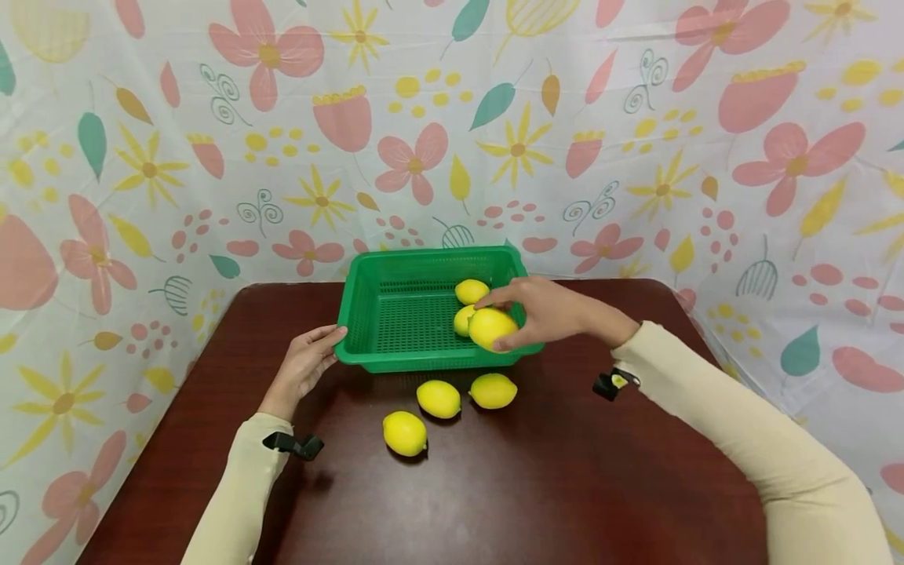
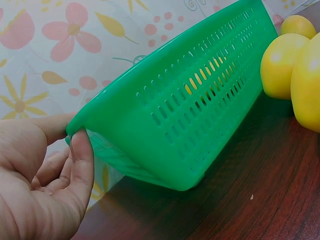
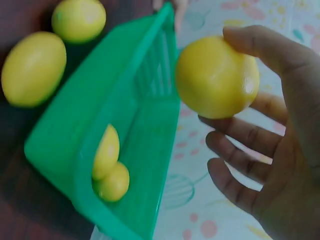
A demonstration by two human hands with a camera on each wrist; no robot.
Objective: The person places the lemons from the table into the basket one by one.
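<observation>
My right hand (image 1: 542,312) pinches a lemon (image 3: 216,77) between thumb and fingers, above the right end of a green plastic basket (image 1: 395,361). Inside the basket at that end lie two more lemons, one toward the back (image 1: 471,291) and one partly hidden behind the held lemon (image 1: 462,320). With thumb and fingers my left hand (image 1: 308,362) grips the basket's rim at its left front corner; the left wrist view shows the thumb and a finger on either side of the rim (image 2: 80,120).
Three lemons lie on the dark wooden table (image 1: 551,486) in front of the basket: one at the left (image 1: 405,433), one in the middle (image 1: 439,399), one at the right (image 1: 493,391). A flower-patterned curtain (image 1: 417,102) hangs right behind the table.
</observation>
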